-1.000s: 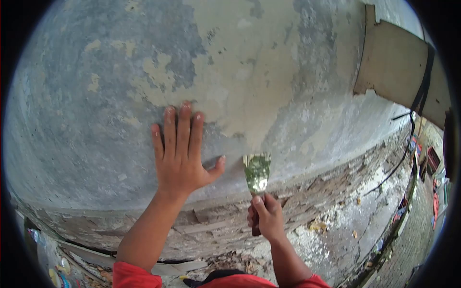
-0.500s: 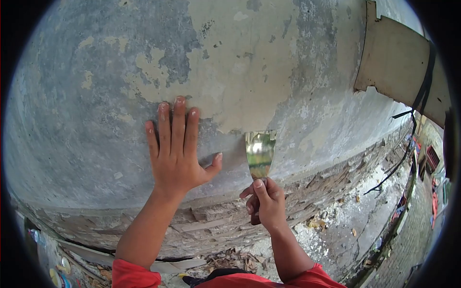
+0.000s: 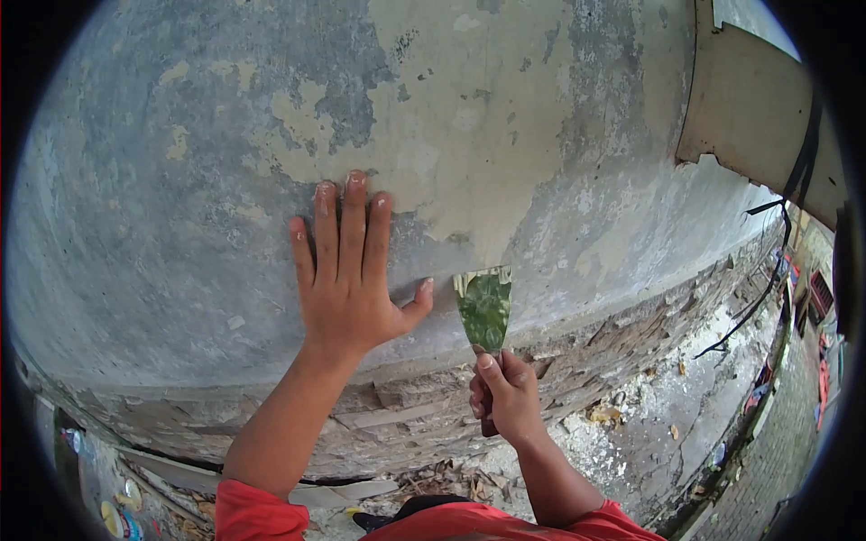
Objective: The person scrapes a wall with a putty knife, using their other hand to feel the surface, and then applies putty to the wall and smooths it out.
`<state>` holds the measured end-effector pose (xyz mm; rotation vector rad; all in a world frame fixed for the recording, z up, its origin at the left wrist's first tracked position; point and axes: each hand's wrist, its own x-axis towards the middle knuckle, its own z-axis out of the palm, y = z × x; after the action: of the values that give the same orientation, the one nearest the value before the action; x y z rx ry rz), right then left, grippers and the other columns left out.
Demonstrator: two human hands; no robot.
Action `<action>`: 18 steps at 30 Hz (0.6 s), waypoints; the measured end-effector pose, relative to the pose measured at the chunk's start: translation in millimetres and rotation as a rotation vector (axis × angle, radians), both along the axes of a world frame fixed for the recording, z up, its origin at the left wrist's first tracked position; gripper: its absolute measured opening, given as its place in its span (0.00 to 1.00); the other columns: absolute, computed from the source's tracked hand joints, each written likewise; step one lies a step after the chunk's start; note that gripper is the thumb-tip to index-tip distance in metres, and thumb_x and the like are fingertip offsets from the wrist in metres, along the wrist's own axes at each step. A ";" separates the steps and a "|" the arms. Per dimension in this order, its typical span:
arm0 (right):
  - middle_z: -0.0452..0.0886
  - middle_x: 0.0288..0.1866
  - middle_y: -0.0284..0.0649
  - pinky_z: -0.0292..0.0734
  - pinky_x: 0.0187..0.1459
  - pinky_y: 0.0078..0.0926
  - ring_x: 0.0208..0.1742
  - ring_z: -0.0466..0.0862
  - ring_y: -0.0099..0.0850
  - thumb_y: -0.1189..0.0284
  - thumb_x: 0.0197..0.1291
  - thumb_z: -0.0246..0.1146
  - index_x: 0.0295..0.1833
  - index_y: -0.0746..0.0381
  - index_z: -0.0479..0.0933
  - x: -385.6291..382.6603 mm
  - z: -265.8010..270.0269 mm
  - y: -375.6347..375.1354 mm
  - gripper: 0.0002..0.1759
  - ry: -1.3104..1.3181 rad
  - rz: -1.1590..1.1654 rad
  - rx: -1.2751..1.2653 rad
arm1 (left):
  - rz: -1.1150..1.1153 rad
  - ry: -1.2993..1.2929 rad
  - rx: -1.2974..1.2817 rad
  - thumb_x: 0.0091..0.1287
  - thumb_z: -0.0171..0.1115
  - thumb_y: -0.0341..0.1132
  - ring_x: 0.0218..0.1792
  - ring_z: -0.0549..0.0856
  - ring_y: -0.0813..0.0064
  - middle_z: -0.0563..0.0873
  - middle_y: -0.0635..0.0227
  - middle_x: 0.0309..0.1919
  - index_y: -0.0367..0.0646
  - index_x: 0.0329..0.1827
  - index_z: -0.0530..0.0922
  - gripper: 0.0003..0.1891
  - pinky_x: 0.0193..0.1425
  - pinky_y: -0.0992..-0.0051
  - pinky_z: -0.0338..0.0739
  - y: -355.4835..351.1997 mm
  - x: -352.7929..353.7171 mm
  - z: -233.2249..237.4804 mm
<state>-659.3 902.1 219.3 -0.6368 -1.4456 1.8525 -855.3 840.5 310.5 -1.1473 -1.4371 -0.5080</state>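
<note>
My left hand [image 3: 350, 298] lies flat on the wall [image 3: 180, 270], fingers spread and pointing up, white specks on the fingertips. To its right, my right hand [image 3: 507, 397] grips a putty knife [image 3: 485, 311], its wide shiny blade pointing up. The blade's top edge is at the grey wall surface, just under a patch of cream paint [image 3: 487, 207] that is peeling. Greenish reflections show on the metal. The knife's handle is mostly hidden within my fingers.
Below the wall runs a rough stone ledge [image 3: 424, 415]. At the upper right a beige panel [image 3: 749, 108] juts out, with a black strap [image 3: 803, 162] hanging from it. Dry leaves [image 3: 460, 478] and white flakes litter the ground. Containers [image 3: 117, 518] stand at the lower left.
The putty knife has moved down a little relative to the wall, and its reflection has turned from bright to green. My left hand stays flat in the same spot; the view has shifted slightly.
</note>
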 end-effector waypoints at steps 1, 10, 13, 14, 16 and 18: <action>0.69 0.20 0.32 0.68 0.20 0.20 0.18 0.71 0.21 0.63 0.73 0.54 0.39 0.63 0.70 1.4 10.8 0.0 0.15 0.002 -0.007 -0.001 | 0.010 0.001 0.001 0.55 0.57 0.55 0.77 0.53 0.46 0.57 0.48 0.75 0.36 0.76 0.56 0.48 0.77 0.45 0.41 0.0 0.2 0.5; 0.71 0.20 0.33 0.68 0.18 0.20 0.16 0.72 0.21 0.64 0.72 0.55 0.37 0.63 0.70 13.5 6.4 8.9 0.14 0.007 -0.058 0.011 | 0.021 0.016 0.004 0.56 0.55 0.56 0.77 0.52 0.46 0.56 0.47 0.76 0.37 0.77 0.54 0.48 0.77 0.45 0.40 0.5 0.1 -2.6; 0.71 0.20 0.33 0.67 0.19 0.20 0.17 0.72 0.22 0.63 0.71 0.57 0.36 0.62 0.70 16.6 7.1 22.6 0.14 -0.067 -0.094 -0.002 | 0.017 0.013 0.005 0.56 0.55 0.55 0.77 0.52 0.46 0.56 0.47 0.75 0.37 0.77 0.54 0.47 0.77 0.45 0.40 2.3 0.7 -1.5; 0.71 0.20 0.32 0.67 0.18 0.19 0.17 0.71 0.20 0.61 0.71 0.58 0.35 0.62 0.71 13.5 13.2 27.5 0.16 -0.016 -0.082 0.029 | 0.010 0.020 0.017 0.56 0.54 0.55 0.77 0.52 0.45 0.56 0.46 0.75 0.37 0.77 0.54 0.47 0.77 0.45 0.40 2.7 1.2 -1.9; 0.72 0.19 0.31 0.66 0.18 0.18 0.16 0.71 0.19 0.59 0.70 0.59 0.35 0.62 0.71 13.9 12.2 28.2 0.18 0.034 -0.062 0.058 | 0.013 0.012 0.009 0.56 0.55 0.55 0.77 0.52 0.45 0.56 0.46 0.75 0.37 0.77 0.54 0.47 0.77 0.45 0.39 2.3 2.6 -3.3; 0.72 0.19 0.31 0.65 0.18 0.19 0.16 0.71 0.19 0.59 0.70 0.58 0.35 0.62 0.71 15.4 1.4 19.6 0.17 0.018 -0.061 -0.005 | 0.018 0.024 0.005 0.56 0.55 0.55 0.77 0.52 0.45 0.56 0.46 0.75 0.37 0.77 0.54 0.48 0.77 0.45 0.39 1.3 0.1 -1.2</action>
<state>-643.9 921.6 220.8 -0.6579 -1.3956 1.8109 -855.2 841.8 309.3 -1.1320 -1.4227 -0.4838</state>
